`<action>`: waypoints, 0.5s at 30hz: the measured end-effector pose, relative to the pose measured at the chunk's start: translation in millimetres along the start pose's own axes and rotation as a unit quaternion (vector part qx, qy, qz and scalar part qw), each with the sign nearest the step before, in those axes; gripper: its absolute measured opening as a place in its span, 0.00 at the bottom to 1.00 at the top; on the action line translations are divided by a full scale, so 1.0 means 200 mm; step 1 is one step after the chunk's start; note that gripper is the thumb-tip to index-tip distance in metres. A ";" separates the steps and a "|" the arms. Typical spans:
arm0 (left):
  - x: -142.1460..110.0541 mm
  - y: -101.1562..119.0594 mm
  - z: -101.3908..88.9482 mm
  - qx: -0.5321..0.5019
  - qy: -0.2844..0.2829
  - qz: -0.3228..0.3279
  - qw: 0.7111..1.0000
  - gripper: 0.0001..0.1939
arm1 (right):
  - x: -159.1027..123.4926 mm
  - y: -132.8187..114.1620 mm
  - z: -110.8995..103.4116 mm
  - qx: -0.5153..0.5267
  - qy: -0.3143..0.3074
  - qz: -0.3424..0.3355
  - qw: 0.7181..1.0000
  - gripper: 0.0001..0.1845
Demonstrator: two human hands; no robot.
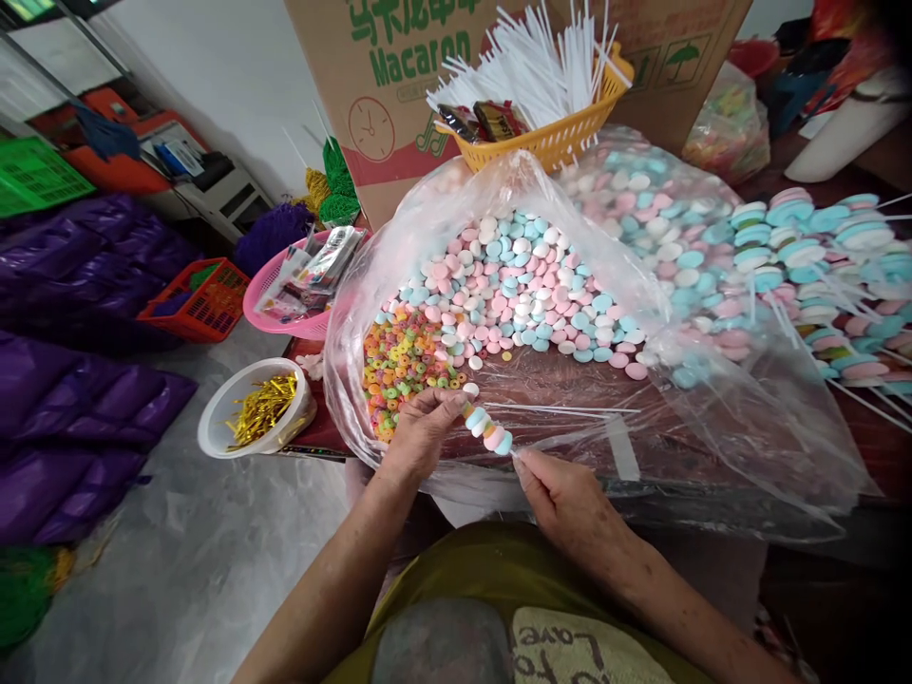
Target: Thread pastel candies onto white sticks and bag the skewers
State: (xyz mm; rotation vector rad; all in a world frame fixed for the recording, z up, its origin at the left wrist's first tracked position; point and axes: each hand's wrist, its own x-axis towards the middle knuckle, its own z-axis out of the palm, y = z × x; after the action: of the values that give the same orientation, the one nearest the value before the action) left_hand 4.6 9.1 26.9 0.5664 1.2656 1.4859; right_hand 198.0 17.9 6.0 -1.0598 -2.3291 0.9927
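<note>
1. In the head view, the fingers (450, 407) of the left hand (417, 432) pinch the upper end of a candy stick (489, 430); the thumb and fingers of the right hand (570, 489) pinch its lower end, just beyond the last blue piece.
2. The candy stick is at the centre of the frame, slanting down to the right, held above the front part of the table (320, 404). A white piece shows just past the left fingertips; whether it is threaded on cannot be told.
3. It looks light. The candies seem soft and easily dented, the stick thin and likely to bend, so the bare end by the right hand seems the safest hold, with only a gentle pinch on the sweets.
4. Sugar dust might make the pieces slide; the pictures do not settle this.
5. The table's front edge runs below the hands, close to the person's lap, under loose clear plastic (719, 456) that could snag or slip.
6. The best room for moving seems to be right of centre, where thin white sticks (562, 408) lie on the plastic. Ring candies (406, 366) crowd the left hand, round candies (527, 285) spread above, and filled sticks (798, 252) bound the right.
</note>
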 end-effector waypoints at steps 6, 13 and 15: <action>-0.02 -0.12 0.20 -0.225 0.026 -0.099 0.969 0.11 | 0.01 -0.02 0.07 0.054 0.014 0.018 0.998 0.15; -0.07 -0.21 0.30 -0.144 0.057 -0.009 0.988 0.16 | 0.04 -0.01 0.14 0.014 0.058 0.036 0.998 0.13; -0.07 -0.25 0.30 -0.129 0.064 -0.019 0.989 0.16 | 0.06 -0.01 0.16 0.018 0.057 0.044 0.997 0.13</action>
State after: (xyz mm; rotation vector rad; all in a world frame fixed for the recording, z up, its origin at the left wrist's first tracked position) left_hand 81.2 15.0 5.7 0.2776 1.1506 1.6435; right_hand 171.0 11.6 -14.0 -1.1816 -2.1821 0.9757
